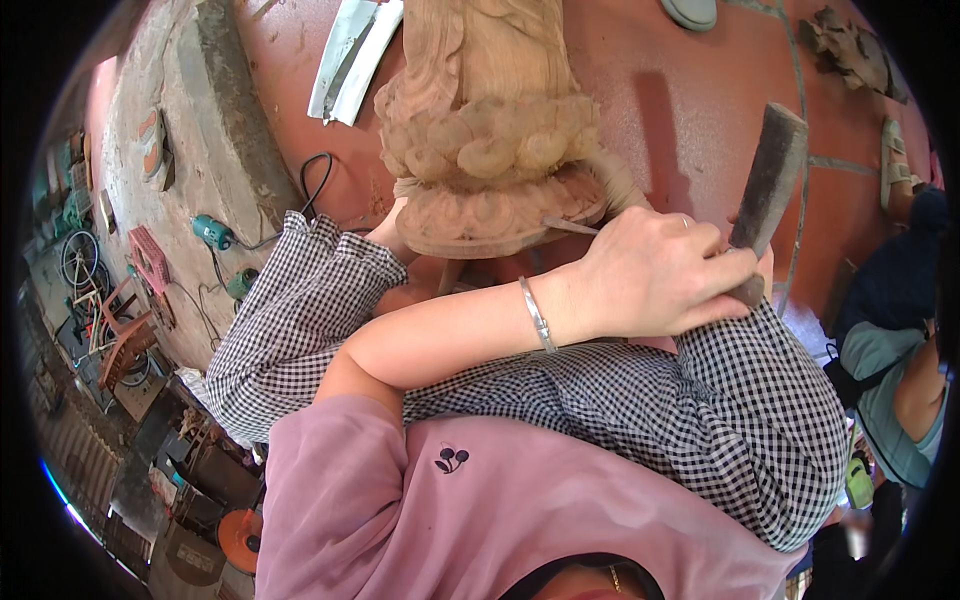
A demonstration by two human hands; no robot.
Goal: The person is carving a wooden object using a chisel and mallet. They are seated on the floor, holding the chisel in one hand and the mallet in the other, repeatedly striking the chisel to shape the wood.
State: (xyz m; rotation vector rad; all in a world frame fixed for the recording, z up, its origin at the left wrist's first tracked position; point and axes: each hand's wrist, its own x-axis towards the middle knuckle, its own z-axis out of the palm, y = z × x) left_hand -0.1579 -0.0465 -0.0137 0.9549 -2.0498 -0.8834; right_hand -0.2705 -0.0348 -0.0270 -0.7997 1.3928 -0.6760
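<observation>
A carved wooden statue base (485,150) with rounded petals stands on the floor between my legs. My left hand (650,270), with a ring and a silver bracelet on its arm, is closed round a chisel (572,227). The chisel's thin blade touches the lower rim of the carving, and its handle is hidden in my fingers. A dark wooden mallet block (772,175) rises tilted beside my left fingers. Only a sliver of my right hand (766,268) shows behind the block's lower end, seemingly gripping it; most of that hand and its forearm are hidden.
My checkered trouser legs (760,420) flank the carving. A white folded strip (355,60) lies on the red tiles. At left are a stone slab (235,110), a green power tool (212,232) with a black cord and a red chair (130,340). Another person's leg (915,390) is at right.
</observation>
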